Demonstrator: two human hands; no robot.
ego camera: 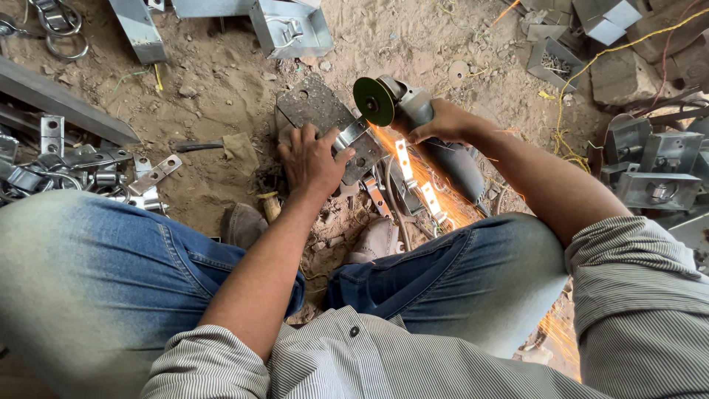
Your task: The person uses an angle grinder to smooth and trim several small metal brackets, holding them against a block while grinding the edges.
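My left hand (pixel 314 159) pins a bent metal bracket (pixel 360 146) on a steel plate (pixel 314 103) on the dirt; my right hand (pixel 443 122) grips the grinder (pixel 413 111), sparks flying. Grinding underway, unfinished; loose brackets (pixel 88 166) lie at left.

No packages, labels, signs or screens show anywhere on the sandy ground among the metal parts.

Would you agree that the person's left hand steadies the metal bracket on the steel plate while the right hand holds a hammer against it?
Not quite: the head view shows the right hand holding an angle grinder, not a hammer, throwing sparks. The left hand does steady the metal bracket on the steel plate.
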